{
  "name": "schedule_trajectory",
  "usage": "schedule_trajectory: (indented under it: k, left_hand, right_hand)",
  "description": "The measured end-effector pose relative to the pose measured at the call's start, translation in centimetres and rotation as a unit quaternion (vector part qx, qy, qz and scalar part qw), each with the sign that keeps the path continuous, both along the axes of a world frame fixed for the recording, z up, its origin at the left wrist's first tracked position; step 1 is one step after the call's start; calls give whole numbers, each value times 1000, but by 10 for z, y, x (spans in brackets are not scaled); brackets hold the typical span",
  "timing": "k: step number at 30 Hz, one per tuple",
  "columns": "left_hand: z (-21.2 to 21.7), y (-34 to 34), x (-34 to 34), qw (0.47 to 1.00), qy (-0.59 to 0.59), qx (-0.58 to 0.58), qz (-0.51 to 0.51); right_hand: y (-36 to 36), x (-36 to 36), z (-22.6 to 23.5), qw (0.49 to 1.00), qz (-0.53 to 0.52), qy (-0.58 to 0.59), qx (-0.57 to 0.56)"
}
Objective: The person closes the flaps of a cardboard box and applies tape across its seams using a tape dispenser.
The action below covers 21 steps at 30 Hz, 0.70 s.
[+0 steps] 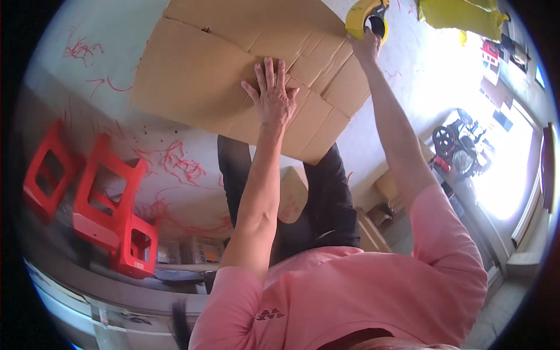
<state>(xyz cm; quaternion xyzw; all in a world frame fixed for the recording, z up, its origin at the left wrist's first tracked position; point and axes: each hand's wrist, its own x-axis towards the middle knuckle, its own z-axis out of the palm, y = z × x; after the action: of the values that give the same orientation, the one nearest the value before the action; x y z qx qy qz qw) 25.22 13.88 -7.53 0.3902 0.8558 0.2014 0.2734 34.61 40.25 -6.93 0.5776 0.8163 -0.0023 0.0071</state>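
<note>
A large brown cardboard box [198, 70] fills the upper middle of the view, its flaps folded shut. My left hand [272, 93] lies flat on the box, fingers spread, pressing the flaps near the centre seam. My right hand [366, 45] reaches to the far edge of the box and grips a yellow tape dispenser [363, 16]. Both my arms stretch forward from my pink shirt at the bottom of the view.
Several red plastic stools [108, 198] stand at the left on a floor strewn with red strips [178, 163]. A smaller cardboard box [291, 195] sits by my legs. A yellow bag [461, 14] lies top right, a wheeled cart [461, 143] near the bright doorway.
</note>
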Motion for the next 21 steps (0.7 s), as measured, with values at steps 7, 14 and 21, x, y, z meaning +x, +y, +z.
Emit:
schedule_trajectory:
  k: [7,14,21]
  left_hand:
    - [-4,-5,-14,998,2,-54,-38]
    - [1,-6,-19,998,-38,-25,-35]
    - [-16,-9,-12,998,-20,-37,-36]
  right_hand:
    - [-27,10,-4,981,57,5,-184]
    - [-50,-3,17,981,12,29,-192]
    - [-55,-43,44,958,-81,-39,-274]
